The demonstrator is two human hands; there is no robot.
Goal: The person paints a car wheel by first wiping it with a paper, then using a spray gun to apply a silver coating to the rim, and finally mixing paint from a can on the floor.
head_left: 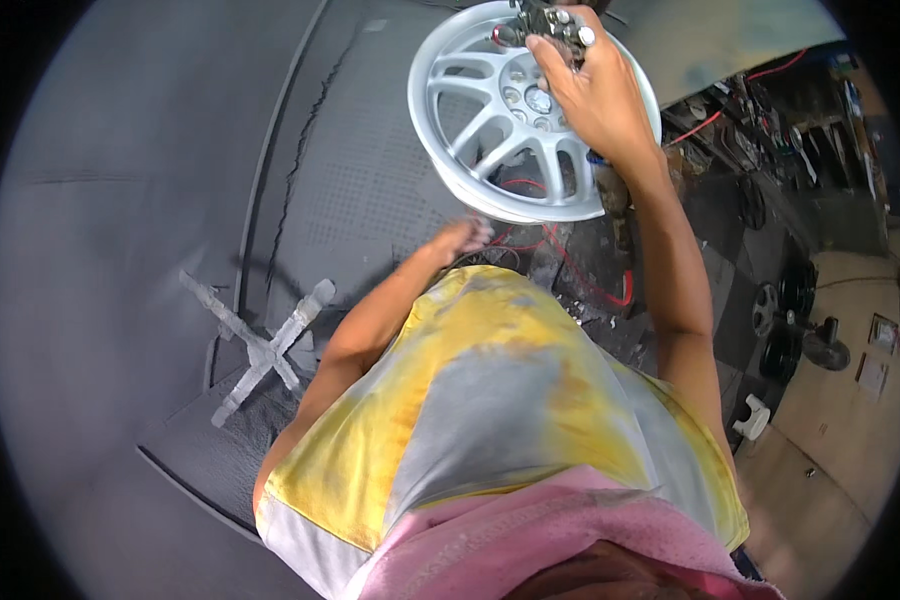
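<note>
A silver alloy wheel rim with paired spokes sits in front of me at the top of the view. My right hand is closed round a dark spray gun, held over the wheel's upper part. The gun partly hides the far spokes, and the picture's edge cuts it off. Below the wheel's near edge, by my waist, is my left hand. Motion smears its fingers, so I cannot make out whether it grips anything. A thin dark hose curves close beside it.
At left stands a grey-coated cross-shaped stand. A red hose trails beneath the wheel. Cluttered shelves line the right side. Farther down are dark wheels, a fan and a white stool.
</note>
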